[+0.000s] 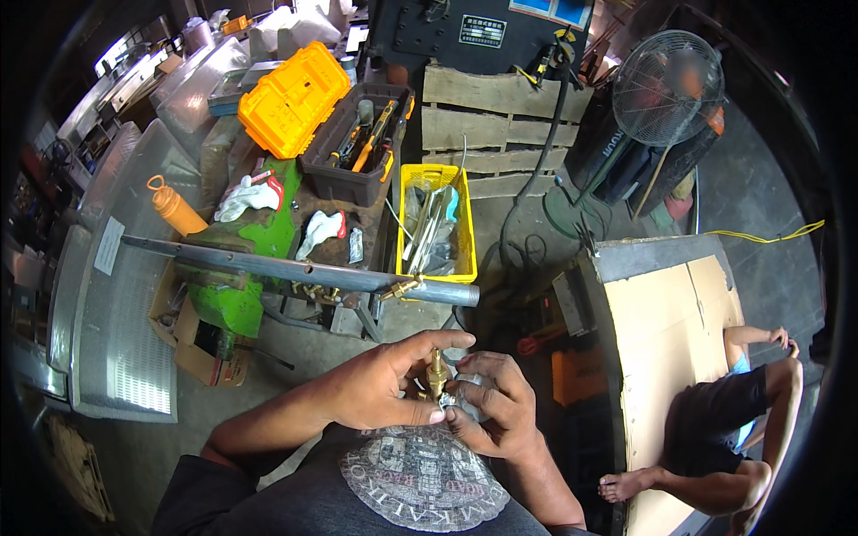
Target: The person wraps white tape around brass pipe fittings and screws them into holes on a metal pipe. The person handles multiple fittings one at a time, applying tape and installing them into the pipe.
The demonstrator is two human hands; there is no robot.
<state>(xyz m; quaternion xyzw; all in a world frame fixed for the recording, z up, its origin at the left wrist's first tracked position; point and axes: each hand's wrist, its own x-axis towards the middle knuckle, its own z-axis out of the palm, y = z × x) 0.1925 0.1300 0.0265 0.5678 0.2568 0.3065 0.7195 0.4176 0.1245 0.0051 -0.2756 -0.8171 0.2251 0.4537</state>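
Observation:
A small brass valve fitting [437,373] stands upright between my two hands, close to my chest. My left hand [393,380] is closed on it, thumb below and index finger reaching past its top. From the other side, my right hand [502,397] pinches at its lower end. Something whitish shows among the right fingers; its kind is unclear. Beyond my hands lies a long steel pipe [357,277], held in a green bench vise [219,308]. Another brass fitting [404,288] sits on the pipe near its right end.
On the bench are an open toolbox [344,183] with an orange lid, white-and-red gloves [250,197] and an orange bottle [177,211]. A yellow crate [465,241] stands beside it. At right, a person [728,411] rests on cardboard [661,322]; a fan [668,87] stands behind.

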